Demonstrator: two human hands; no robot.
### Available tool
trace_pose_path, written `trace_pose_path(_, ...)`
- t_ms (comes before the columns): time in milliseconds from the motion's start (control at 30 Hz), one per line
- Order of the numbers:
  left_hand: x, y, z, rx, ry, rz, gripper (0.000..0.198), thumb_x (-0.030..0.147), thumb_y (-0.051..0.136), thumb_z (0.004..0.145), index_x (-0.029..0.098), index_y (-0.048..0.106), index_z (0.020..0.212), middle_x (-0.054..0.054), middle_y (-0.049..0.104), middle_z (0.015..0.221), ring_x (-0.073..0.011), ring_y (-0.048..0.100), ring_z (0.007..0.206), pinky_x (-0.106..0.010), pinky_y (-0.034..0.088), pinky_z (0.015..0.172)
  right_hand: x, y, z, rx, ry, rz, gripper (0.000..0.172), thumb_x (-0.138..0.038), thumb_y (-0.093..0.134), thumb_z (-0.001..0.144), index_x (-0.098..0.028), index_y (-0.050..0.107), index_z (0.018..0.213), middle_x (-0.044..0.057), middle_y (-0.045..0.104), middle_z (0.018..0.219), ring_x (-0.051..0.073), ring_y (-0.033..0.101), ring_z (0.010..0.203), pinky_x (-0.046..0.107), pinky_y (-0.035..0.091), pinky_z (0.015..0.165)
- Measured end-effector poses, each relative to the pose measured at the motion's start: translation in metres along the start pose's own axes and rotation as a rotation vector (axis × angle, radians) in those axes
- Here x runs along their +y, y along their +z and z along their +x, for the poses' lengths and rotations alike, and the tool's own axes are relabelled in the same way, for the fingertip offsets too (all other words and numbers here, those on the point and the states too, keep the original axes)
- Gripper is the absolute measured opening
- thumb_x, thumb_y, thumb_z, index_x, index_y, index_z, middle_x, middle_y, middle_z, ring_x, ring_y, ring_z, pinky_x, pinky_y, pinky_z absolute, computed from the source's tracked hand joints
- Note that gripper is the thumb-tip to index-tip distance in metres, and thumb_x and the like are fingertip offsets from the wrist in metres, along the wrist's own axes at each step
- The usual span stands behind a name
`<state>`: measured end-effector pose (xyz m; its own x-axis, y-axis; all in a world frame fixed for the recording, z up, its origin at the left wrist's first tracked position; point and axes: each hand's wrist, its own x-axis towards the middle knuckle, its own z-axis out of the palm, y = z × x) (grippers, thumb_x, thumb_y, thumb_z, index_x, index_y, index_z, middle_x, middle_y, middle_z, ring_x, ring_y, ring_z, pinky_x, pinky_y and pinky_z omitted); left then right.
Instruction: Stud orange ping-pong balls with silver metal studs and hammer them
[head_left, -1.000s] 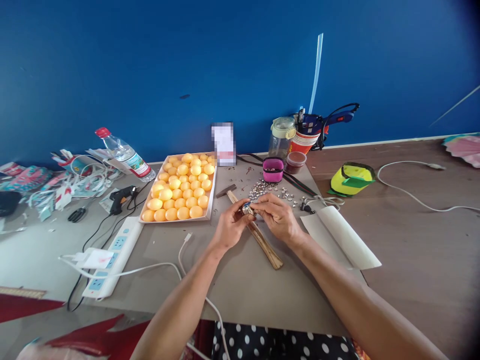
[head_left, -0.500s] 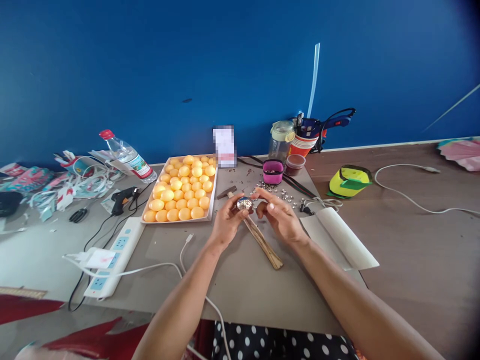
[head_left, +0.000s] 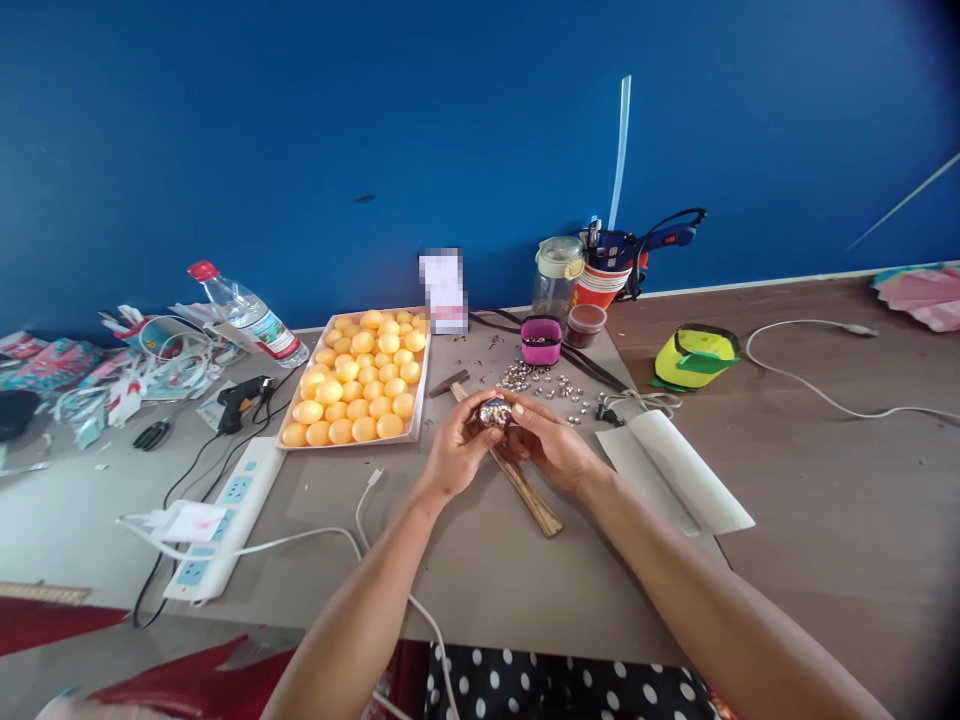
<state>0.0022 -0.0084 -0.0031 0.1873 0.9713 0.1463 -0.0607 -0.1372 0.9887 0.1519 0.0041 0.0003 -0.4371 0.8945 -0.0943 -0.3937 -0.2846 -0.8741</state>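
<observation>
I had left hand (head_left: 457, 445) and right hand (head_left: 556, 448) holding the shiny ball (head_left: 495, 412), apparently mostly covered; loose studs (head_left: 516, 377) lay unused, far side.

Left hand (head_left: 459, 447) beside right hand (head_left: 553, 442), fingers curled

Bright daylight-pale scene, folks!
Highlights gleam on the orange balls (head_left: 367, 376), centre-left; black vignetting shades the upper-right corner.

The person's left hand (head_left: 459, 450) and right hand (head_left: 553, 443) hold a shiny ball (head_left: 495, 413) over a hammer (head_left: 529, 491), with a tray (head_left: 422, 402) of orange balls (head_left: 358, 408) to the left and a purple container (head_left: 541, 351) beyond
</observation>
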Motion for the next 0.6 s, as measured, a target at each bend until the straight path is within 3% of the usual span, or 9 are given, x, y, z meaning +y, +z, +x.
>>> trace_pose_path(200,0.0008,0.0021,0.0,-0.01,-0.011,-0.006,0.045,0.031,0.066,0.073,0.018,0.053,0.114,-0.011,0.054,0.124,-0.0213,0.056,0.104,-0.033,0.047,0.087,0.0,0.002,0.0003,0.059,-0.011,0.042,0.034,-0.035,0.066,0.07,-0.021,0.06,0.101,-0.002,0.055,0.07,0.005,0.035,0.045,0.021,0.027,0.042)
trace_pose_path(367,-0.0019,0.0043,-0.0009,-0.051,-0.056,-0.099,0.048,0.03,0.068,0.072,0.018,0.051,0.115,-0.011,0.057,0.118,-0.0178,0.062,0.082,-0.031,0.053,0.07,-0.0011,0.0008,-0.0004,0.113,0.037,0.104,0.038,-0.03,0.07,0.066,-0.02,0.057,0.1,-0.002,0.057,0.074,0.004,0.035,0.045,0.02,0.027,0.043)
trace_pose_path(600,-0.0047,0.0049,-0.0003,-0.08,-0.065,-0.156,0.046,0.028,0.067,0.073,0.019,0.05,0.115,-0.011,0.058,0.114,-0.0146,0.062,0.068,-0.031,0.054,0.061,0.001,0.0031,0.001,0.118,-0.01,0.106,0.034,-0.03,0.071,0.066,-0.022,0.054,0.095,-0.004,0.056,0.069,0.002,0.031,0.04,0.02,0.023,0.04)
